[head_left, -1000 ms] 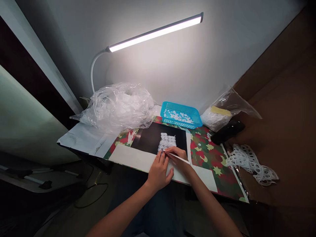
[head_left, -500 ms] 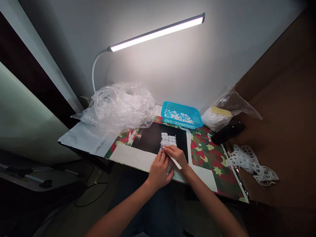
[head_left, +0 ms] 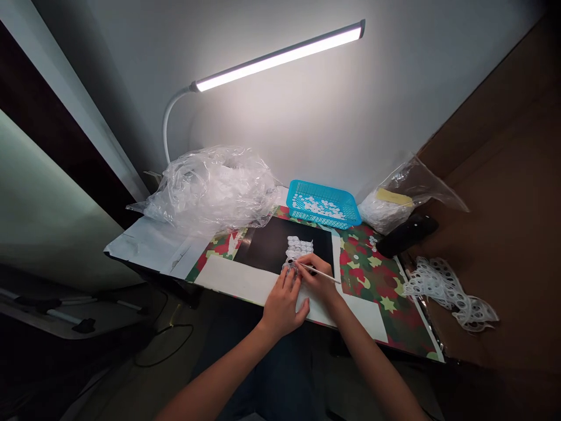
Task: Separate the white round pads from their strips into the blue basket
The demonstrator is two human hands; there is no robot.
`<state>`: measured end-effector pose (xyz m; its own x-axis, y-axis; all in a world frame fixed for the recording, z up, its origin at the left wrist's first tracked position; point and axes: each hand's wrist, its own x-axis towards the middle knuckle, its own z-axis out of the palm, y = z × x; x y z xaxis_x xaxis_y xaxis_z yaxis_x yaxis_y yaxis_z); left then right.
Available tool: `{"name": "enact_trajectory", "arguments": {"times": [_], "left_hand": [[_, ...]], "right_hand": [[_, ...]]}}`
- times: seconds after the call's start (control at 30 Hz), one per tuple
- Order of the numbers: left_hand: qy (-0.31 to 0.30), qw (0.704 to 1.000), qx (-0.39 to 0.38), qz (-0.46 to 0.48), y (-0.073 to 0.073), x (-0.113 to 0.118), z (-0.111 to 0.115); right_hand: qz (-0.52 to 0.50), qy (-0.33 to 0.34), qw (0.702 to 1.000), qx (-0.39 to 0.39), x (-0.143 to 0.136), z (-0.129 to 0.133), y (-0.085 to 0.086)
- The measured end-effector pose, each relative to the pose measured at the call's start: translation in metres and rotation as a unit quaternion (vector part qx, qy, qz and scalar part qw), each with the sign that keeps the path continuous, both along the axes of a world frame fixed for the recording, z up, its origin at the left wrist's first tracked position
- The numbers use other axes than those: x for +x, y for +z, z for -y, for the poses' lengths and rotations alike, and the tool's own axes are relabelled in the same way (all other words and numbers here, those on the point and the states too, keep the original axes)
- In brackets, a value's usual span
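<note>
While your left hand (head_left: pixel 284 304) pinned the white sheet (head_left: pixel 300 247), your right hand (head_left: pixel 321 282) held a slim tool (head_left: pixel 326 273) to its near end

Because the sheet of round pieces lay flat on the black mat (head_left: pixel 263 245), its pale rows stood out clearly, which was likely the reason for a dark backing. You rested your left fingertips on the near end, fingers side by side and thumb spread away; that grip pinched nothing visible and seemed to act as a weight against slipping. Your right grip pinched the tool at the fingertips, its shaft slanting back over the hand, a hold that suggested fine control. Where your hands met, a dark round spot (head_left: pixel 290 261) showed in the sheet; whether the tool's tip touched it was too small to tell.

Behind the mat stood the blue basket (head_left: pixel 311 190) with white discs (head_left: pixel 318 206) in it, probably placed for easy reach. The lamp (head_left: pixel 280 57) stretched above the surface (head_left: pixel 368 289), presumably to light such small parts. To your right, holed strips (head_left: pixel 447 292) lay on the cardboard (head_left: pixel 499 193), seemingly put aside.
</note>
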<state>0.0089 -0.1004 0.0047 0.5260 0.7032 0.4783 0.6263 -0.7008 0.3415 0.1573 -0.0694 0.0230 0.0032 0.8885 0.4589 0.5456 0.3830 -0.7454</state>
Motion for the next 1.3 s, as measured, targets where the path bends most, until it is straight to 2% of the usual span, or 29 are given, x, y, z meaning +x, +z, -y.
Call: {"name": "enact_trajectory", "arguments": {"times": [0.17, 0.47, 0.67, 0.93, 1.3], "left_hand": [[-0.006, 1.000, -0.001, -0.004, -0.001, -0.001, 0.001], [0.004, 0.999, -0.002, 0.039, -0.002, 0.002, 0.001], [-0.014, 0.999, 0.003, 0.033, -0.002, -0.005, 0.002], [-0.014, 1.000, 0.005, 0.017, 0.000, -0.017, 0.006], [-0.022, 1.000, 0.004, 0.005, 0.000, -0.017, 0.006]], "right_hand": [[-0.051, -0.015, 0.998, -0.022, 0.002, 0.005, 0.004], [-0.077, 0.048, 0.994, -0.053, -0.001, 0.008, 0.009], [-0.096, 0.080, 0.990, -0.062, 0.001, 0.009, 0.003], [-0.072, 0.110, 0.990, -0.046, 0.005, 0.016, 0.002], [-0.019, 0.147, 0.989, -0.016, 0.005, 0.016, 0.005]]}}
